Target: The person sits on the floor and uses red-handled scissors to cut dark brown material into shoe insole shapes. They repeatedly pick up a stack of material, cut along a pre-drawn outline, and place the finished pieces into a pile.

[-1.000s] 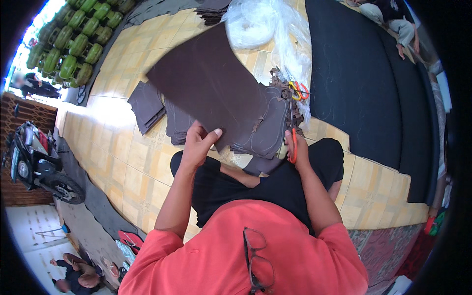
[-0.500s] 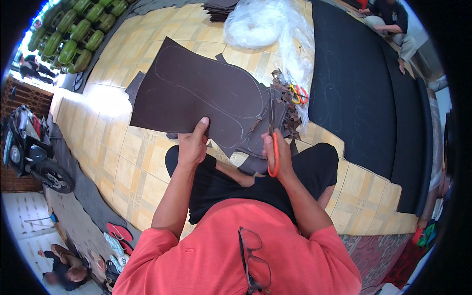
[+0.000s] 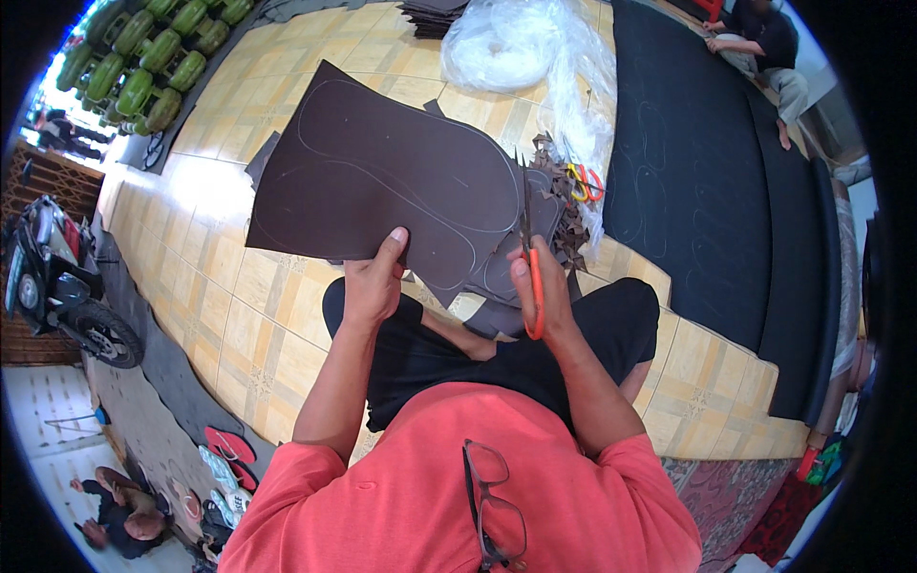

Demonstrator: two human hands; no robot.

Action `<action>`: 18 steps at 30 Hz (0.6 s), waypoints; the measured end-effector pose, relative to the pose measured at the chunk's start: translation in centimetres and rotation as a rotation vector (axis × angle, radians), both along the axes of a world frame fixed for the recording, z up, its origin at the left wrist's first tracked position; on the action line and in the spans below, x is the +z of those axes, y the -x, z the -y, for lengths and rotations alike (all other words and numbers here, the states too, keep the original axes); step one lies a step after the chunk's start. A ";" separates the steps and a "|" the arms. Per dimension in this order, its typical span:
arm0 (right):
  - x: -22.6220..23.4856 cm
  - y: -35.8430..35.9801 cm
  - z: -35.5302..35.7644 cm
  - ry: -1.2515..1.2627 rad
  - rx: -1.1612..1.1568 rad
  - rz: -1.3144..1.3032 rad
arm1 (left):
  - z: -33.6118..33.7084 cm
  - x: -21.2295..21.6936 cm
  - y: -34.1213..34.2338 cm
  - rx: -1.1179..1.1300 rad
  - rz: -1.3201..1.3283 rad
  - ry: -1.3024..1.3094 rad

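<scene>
My left hand [image 3: 375, 282] is closed on the lower edge of a dark brown sheet [image 3: 382, 177], thumb on top. The sheet looks flat and stiff, and pale curved sole-like outlines are drawn on it. My right hand [image 3: 549, 296] grips scissors [image 3: 535, 301] with orange handles, their blades pointing away from me. The narrowly parted blades stand close to the sheet's right edge; whether they touch it, I cannot tell. Beneath the sheet, more brown pieces [image 3: 497, 317] lie on the floor, partly hidden.
Brown offcuts [image 3: 570, 229] lie right of the sheet, beside red-and-yellow-handled scissors [image 3: 583, 181]. Clear plastic wrap [image 3: 506, 48] and a stack of dark sheets [image 3: 430, 17] are farther off. A large black sheet [image 3: 688, 191] covers the right side, with a seated person [image 3: 764, 48] beyond.
The brown sheet has shifted slightly, its far left corner up and leftward. The scissors have tilted a little, with their tips now left of where they were. Both hands keep their holds.
</scene>
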State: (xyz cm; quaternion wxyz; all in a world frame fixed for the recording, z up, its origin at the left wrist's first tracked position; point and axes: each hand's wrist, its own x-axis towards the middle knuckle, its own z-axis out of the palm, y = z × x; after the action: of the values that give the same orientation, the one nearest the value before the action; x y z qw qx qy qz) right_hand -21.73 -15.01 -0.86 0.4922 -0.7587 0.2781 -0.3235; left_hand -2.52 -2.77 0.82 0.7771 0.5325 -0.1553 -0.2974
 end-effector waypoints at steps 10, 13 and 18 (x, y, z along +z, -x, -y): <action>-2.2 2.0 0.0 -0.118 0.080 -0.153 | 0.7 0.7 -0.6 0.055 -0.060 0.017; -2.3 1.1 -0.2 -0.099 0.033 -0.088 | -0.7 -1.4 -1.4 -0.072 -0.044 -0.010; -2.2 1.3 0.4 0.010 0.026 -0.081 | -0.4 -1.3 -0.4 -0.073 -0.094 -0.032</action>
State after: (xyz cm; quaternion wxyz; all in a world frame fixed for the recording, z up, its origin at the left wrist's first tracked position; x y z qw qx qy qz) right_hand -22.98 -15.37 -3.08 0.4807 -0.7773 0.2863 -0.2876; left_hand -2.12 -2.33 -0.46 0.7635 0.5243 -0.1330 -0.3527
